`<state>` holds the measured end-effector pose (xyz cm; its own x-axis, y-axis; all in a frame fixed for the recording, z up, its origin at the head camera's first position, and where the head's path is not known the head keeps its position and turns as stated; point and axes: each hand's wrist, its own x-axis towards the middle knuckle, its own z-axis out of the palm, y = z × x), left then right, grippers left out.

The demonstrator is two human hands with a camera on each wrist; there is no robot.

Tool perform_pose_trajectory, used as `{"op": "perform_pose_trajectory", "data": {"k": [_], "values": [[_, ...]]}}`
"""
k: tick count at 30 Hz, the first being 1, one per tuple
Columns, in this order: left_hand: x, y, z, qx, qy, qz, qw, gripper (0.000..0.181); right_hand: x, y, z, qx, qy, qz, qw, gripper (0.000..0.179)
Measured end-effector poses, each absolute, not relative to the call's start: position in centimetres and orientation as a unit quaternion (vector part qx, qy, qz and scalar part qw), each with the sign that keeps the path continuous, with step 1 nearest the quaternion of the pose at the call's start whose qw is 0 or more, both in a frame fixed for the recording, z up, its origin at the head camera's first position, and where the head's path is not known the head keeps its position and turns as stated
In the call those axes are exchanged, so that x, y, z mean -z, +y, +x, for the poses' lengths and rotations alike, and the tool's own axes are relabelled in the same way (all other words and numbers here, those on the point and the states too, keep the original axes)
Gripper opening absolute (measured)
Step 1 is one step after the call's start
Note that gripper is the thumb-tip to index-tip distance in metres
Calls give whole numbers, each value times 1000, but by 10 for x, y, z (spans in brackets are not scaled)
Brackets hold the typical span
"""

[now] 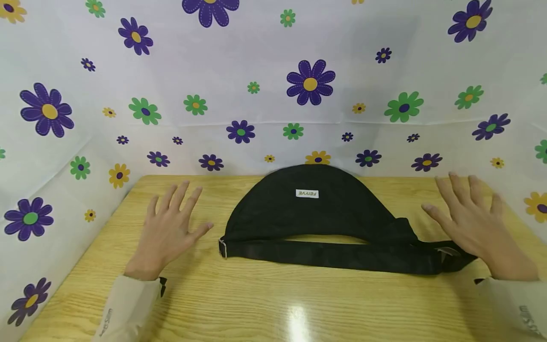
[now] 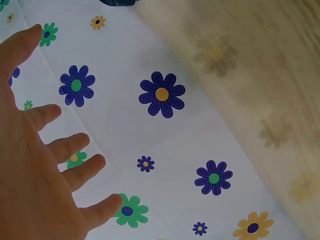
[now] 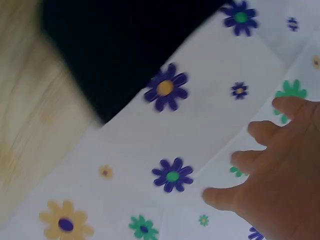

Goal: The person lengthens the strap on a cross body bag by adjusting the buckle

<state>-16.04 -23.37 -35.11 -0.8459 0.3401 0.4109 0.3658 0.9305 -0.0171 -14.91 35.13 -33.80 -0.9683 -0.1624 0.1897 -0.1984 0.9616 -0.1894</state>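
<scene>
On the wooden table lies a black half-moon shoulder bag [image 1: 307, 209], its curved side toward the back. Its small white label [image 1: 307, 194] appears upside down. The wide strap [image 1: 333, 256] runs along the near side, with a metal buckle [image 1: 222, 248] at the left end. To the left of the bag, my left hand [image 1: 166, 228] is spread, fingers straight, holding nothing. My right hand [image 1: 478, 223] is spread at the bag's right and overlaps the strap's looped end in the head view. Both wrist views show the left hand [image 2: 40, 165] and right hand [image 3: 280, 165] with fingers apart.
White cloth [image 1: 256, 52] printed with purple, green and yellow flowers hangs behind the table [image 1: 239, 304] and along both sides. A dark blurred shape [image 3: 125, 50] fills the top of the right wrist view. Light sleeves [image 1: 132, 304] cover both forearms.
</scene>
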Motion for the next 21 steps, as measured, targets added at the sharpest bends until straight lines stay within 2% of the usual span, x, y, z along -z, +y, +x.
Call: {"op": "perform_pose_trajectory", "data": {"k": [5,13,17,21], "values": [[349,-231,-159,58,-961,-201,183,76,326,332,-158,-197,-970,119,80,71],[347,-225,-158,190,-954,-207,105,63,319,304,-162,-304,-931,166,117,36],[347,-223,-159,258,-940,-215,64,52,316,292,-164,-340,-916,186,102,29],[350,-222,-161,305,-925,-223,30,45,314,279,-165,-381,-902,194,63,27]]}}
